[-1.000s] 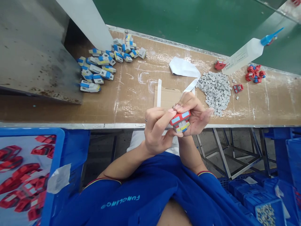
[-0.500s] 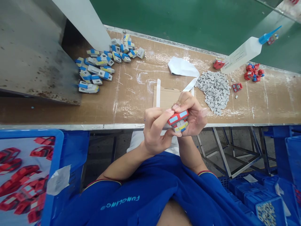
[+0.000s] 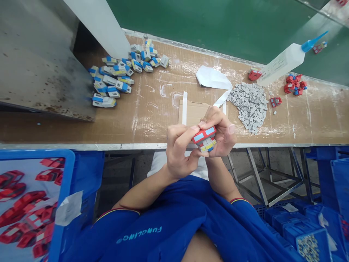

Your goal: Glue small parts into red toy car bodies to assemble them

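Between both hands, over the table's front edge, is a small red toy truck cab [image 3: 204, 135] with light blue windows and a grey, yellow and blue front part. My left hand [image 3: 181, 149] pinches its left side, thumb below and fingertips on top. Around its right side and top, my right hand [image 3: 221, 133] is closed. The fingers cover its back and sides. Just beyond the hands lies a cardboard piece [image 3: 195, 112] with white strips along its sides.
White-blue toy parts [image 3: 117, 78] are heaped at left, small grey pieces [image 3: 249, 103] at right. A glue bottle [image 3: 283, 63] leans beside several red toy parts [image 3: 295, 84]. A white cloth strip [image 3: 214, 77] lies mid-table. A blue crate [image 3: 69, 163] of red parts stands lower left.
Both hands still grip the toy truck cab. It has shifted slightly to the left and tilted a little, and my right hand has moved a little left with it.
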A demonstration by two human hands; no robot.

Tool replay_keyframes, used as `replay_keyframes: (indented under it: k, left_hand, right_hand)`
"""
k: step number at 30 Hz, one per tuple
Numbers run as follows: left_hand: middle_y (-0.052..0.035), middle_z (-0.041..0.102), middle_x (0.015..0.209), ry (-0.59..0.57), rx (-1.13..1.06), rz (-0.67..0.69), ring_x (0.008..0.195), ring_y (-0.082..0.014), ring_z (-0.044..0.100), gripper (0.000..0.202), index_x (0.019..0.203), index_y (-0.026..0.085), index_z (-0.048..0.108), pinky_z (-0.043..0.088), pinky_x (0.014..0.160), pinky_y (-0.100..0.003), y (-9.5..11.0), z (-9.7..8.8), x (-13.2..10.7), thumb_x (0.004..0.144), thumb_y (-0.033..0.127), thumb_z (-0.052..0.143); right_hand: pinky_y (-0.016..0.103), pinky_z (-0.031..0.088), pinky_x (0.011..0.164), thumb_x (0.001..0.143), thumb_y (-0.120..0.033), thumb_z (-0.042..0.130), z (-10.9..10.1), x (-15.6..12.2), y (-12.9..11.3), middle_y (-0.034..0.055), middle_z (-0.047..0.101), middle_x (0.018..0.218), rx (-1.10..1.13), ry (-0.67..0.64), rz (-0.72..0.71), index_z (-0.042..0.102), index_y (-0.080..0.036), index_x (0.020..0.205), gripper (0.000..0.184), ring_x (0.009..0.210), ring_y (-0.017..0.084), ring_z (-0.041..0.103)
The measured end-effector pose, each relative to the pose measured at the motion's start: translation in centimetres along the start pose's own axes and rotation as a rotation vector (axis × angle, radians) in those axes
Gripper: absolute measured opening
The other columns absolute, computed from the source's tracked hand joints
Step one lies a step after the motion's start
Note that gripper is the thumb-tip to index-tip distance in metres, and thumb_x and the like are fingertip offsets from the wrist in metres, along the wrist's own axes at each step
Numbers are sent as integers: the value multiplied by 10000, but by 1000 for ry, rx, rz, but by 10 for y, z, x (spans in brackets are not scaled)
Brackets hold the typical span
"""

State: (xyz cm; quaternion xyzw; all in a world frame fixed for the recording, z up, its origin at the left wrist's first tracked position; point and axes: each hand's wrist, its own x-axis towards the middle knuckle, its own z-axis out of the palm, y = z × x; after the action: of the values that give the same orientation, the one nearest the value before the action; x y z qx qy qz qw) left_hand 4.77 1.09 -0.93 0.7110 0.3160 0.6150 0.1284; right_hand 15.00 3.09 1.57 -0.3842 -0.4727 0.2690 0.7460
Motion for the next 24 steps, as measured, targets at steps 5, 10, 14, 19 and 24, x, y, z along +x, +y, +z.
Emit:
replay_keyframes:
  k: [5, 10, 14, 19, 24]
  left_hand:
    - [-66, 625, 1095, 1, 8, 9, 971, -200, 636, 448, 1481, 262, 568, 616, 801, -342, -1, 0, 0, 1101, 499, 575]
    - [-88, 641, 1103, 0, 0, -13, 978, -225, 639, 433, 1497, 304, 549, 629, 786, -387, 1, -2, -1, 1106, 489, 547]
    - [-84, 639, 1106, -17, -3, -26, 984, -227, 643, 436, 1489, 316, 541, 634, 793, -390, 1, -3, -1, 1102, 516, 548]
    - [-70, 632, 1074, -17, 63, -16, 968, -210, 653, 435, 1484, 309, 534, 634, 772, -362, 0, -2, 0, 1117, 539, 500]
    - [-70, 635, 1081, -2, 20, 12, 968, -198, 642, 434, 1459, 267, 561, 632, 784, -347, -2, -2, 0, 1101, 512, 566]
  right_hand:
    - [426, 395, 581, 1023, -679, 425, 0, -1, 2, 16, 448, 649, 23, -24, 32, 596, -289, 706, 531, 595, 209, 389]
    - [422, 382, 568, 1012, -751, 364, 2, -1, 1, 13, 408, 644, -60, -4, 70, 539, -297, 660, 601, 581, 211, 388]
    - [430, 380, 566, 992, -787, 340, 2, 0, 1, 14, 408, 632, -99, -37, 86, 521, -302, 650, 621, 577, 214, 393]
    - [420, 357, 541, 985, -801, 347, 0, 2, 2, 12, 424, 626, -106, -43, 57, 527, -301, 645, 632, 558, 202, 378]
    - [412, 378, 549, 1041, -747, 350, -2, 0, 5, 8, 448, 649, -54, -55, -23, 582, -296, 691, 615, 568, 197, 385]
